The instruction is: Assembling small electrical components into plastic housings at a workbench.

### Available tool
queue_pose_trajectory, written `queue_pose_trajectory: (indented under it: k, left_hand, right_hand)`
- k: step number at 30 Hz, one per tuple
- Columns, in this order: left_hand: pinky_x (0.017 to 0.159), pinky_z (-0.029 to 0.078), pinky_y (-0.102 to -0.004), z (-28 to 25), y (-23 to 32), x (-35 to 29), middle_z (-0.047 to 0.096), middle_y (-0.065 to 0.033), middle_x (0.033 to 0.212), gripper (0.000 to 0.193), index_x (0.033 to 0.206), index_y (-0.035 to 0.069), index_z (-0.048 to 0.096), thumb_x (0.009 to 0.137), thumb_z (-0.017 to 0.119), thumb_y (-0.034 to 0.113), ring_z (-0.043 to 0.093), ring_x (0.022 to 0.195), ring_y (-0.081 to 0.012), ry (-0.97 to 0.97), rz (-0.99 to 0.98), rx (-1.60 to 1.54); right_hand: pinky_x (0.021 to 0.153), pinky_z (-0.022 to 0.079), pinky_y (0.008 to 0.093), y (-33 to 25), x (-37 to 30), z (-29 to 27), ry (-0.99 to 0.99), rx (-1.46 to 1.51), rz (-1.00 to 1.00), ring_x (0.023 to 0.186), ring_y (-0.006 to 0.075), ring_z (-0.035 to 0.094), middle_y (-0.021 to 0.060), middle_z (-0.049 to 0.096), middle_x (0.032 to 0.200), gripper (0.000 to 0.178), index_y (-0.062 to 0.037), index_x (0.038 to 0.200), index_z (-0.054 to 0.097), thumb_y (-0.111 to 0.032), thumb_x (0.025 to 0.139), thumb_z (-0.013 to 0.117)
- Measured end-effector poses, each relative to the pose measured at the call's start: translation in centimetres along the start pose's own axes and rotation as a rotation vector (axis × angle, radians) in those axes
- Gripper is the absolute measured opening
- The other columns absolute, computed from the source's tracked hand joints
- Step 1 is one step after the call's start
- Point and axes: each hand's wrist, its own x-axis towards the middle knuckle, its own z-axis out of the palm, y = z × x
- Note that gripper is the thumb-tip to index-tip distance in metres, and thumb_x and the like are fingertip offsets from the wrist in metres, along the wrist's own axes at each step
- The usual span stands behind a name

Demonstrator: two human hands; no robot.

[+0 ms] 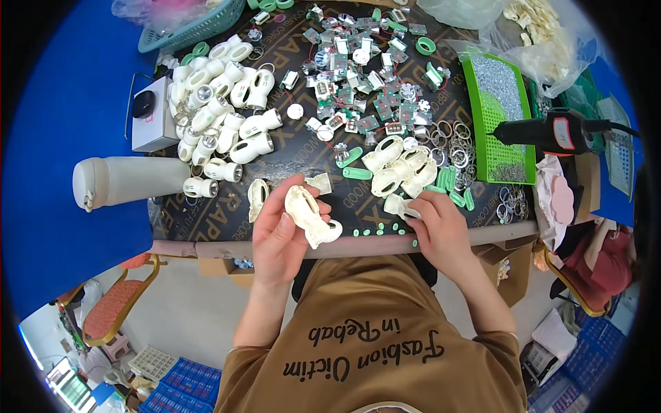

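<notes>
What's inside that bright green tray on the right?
The tray holds tiny silvery pieces heaped toward its far end and a smaller pile at its near end. A black tool covers part of it; whatever lies under the heaps is hidden.

Counts: 1 bottle (134,184), 1 white box (151,124), 1 bright-green tray (486,155), 1 power tool (547,131). Casings (299,208): at least 6. Flashlights (251,148): dozen-plus, heaped, exact number unclear. Circuit boards (370,123): dozens, overlapping.
</notes>
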Motion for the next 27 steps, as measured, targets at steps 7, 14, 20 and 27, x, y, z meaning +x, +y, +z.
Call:
queue_pose_trajectory:
  k: [7, 14, 20, 27]
  left_hand:
    - [0.080, 0.049, -0.0362, 0.5, -0.6, 0.1, 0.051, -0.0178, 0.114, 0.053, 0.130, -0.005, 0.034, 0.088, 0.054, 0.021, 0.057, 0.095, -0.0260, -0.069, 0.004, 0.033]
    - [0.086, 0.043, -0.0265, 4.9, -4.5, -0.1, 0.053, -0.0059, 0.109, 0.037, 0.128, 0.002, 0.042, 0.091, 0.048, 0.008, 0.052, 0.102, -0.0123, -0.768, -0.611, 0.035]
    - [0.087, 0.041, -0.0269, 6.0, -8.9, 1.4, 0.050, -0.0057, 0.110, 0.040, 0.126, 0.005, 0.044, 0.087, 0.046, -0.001, 0.050, 0.102, -0.0129, -0.815, -0.554, 0.401]
    - [0.089, 0.039, -0.0264, 4.0, -6.6, 2.1, 0.047, -0.0080, 0.110, 0.041, 0.125, -0.001, 0.044, 0.084, 0.047, -0.006, 0.048, 0.108, -0.0147, -0.671, -0.428, 0.472]
  right_hand:
    - [0.067, 0.047, 0.0374, 0.4, -0.3, 0.6, -0.018, 0.098, 0.154, 0.084, 0.0313, 0.054, 0.0121, 0.052, 0.096, 0.028, -0.0043, 0.096, 0.054, 0.001, 0.070, 0.063]
    - [0.067, 0.042, 0.0219, 3.4, -0.7, -1.8, 0.341, 0.640, 0.415, 0.076, 0.0122, 0.052, 0.0049, 0.055, 0.087, 0.016, -0.0015, 0.099, 0.052, -0.007, 0.085, 0.056]
    - [0.069, 0.042, 0.0200, 4.5, -2.5, -2.2, 0.310, 0.922, 0.472, 0.080, 0.0063, 0.051, 0.0016, 0.057, 0.092, 0.022, -0.0004, 0.109, 0.050, -0.005, 0.088, 0.053]
    - [0.062, 0.044, 0.0280, 3.3, -3.8, -2.9, 0.107, 0.413, 0.389, 0.069, 0.0184, 0.057, 0.0100, 0.060, 0.081, 0.017, 0.0007, 0.094, 0.059, 0.000, 0.077, 0.060]
